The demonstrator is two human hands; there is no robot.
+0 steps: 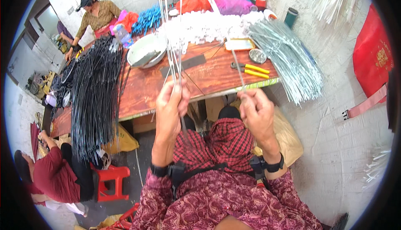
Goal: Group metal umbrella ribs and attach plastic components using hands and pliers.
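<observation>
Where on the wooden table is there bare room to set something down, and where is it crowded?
Bare wood shows on the table between the white bowl and the yellow-handled pliers, and along the near edge. Crowded: black wires at left, silver wires at right, white pieces at the back.

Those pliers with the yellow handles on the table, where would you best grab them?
Probably by the two yellow handles of the pliers, coming down from above on their right end. They lie flat on the wooden table, handles side by side pointing right, the dark metal head to the left. Both hands are busy: left hand and right hand hold thin wires.
</observation>
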